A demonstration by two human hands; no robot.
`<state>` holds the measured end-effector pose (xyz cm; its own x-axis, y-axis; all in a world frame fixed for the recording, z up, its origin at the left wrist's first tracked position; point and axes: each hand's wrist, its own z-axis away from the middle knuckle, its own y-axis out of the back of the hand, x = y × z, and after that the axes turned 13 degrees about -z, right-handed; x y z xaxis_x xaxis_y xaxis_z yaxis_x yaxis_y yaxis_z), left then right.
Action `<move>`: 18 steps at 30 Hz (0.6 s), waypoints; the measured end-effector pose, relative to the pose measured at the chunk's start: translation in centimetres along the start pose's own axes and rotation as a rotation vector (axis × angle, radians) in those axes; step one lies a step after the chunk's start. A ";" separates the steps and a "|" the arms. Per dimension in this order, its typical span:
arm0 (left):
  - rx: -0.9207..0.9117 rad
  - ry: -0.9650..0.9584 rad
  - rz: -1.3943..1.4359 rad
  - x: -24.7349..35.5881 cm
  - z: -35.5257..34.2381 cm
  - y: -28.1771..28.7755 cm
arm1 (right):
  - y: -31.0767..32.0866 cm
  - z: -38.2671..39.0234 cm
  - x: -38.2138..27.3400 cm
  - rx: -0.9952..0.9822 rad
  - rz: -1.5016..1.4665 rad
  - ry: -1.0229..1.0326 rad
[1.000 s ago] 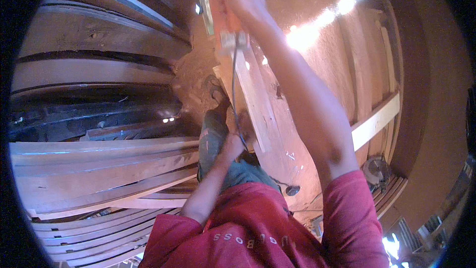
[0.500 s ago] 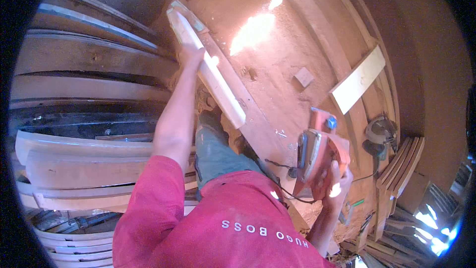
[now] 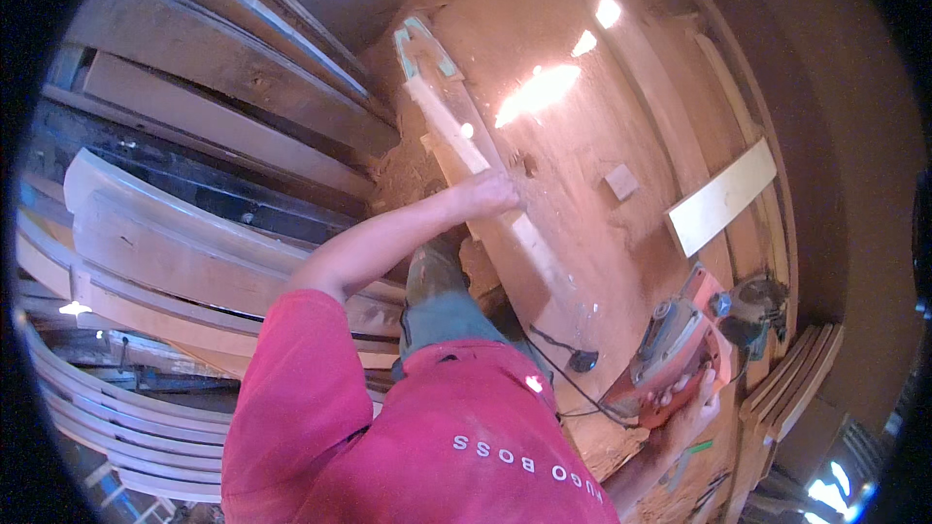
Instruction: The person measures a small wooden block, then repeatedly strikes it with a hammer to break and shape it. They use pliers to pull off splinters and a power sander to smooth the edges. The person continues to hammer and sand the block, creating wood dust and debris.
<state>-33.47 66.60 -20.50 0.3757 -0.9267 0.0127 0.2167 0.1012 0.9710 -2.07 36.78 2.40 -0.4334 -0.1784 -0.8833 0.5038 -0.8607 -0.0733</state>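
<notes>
Stacked planks (image 3: 194, 233) lay at the left. The left hand (image 3: 490, 192) was closed over a long pale strip of wood (image 3: 485, 184) that lay on a sawdust-covered board (image 3: 582, 184), holding it in place. At the right, the right hand (image 3: 684, 408) gripped a red circular saw (image 3: 670, 349), held off the wood. No fresh cut showed there, so sawing seemingly remained.
</notes>
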 end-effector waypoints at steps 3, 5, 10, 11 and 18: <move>0.035 -0.230 -0.117 -0.9 -0.3 -3.7 | -0.4 0.0 0.2 -0.020 0.014 0.009; -0.019 -0.252 -0.134 -1.9 0.3 -5.0 | -0.7 0.2 0.7 -0.038 0.006 -0.007; 0.170 -0.221 0.047 -6.9 2.1 -5.6 | -2.3 0.1 1.9 -0.073 0.094 -0.025; 0.029 -0.154 -0.002 -8.7 2.1 -5.8 | -2.7 0.0 2.2 -0.066 0.129 -0.010; -0.090 -0.042 -0.149 -14.5 3.9 -5.4 | -4.5 -0.3 5.1 -0.200 0.558 0.235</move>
<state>-43.56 78.05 -25.05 0.2959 -0.9479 -0.1181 0.3479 -0.0082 0.9375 -6.30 39.87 -1.94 0.0982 -0.4453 -0.8900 0.7458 -0.5592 0.3621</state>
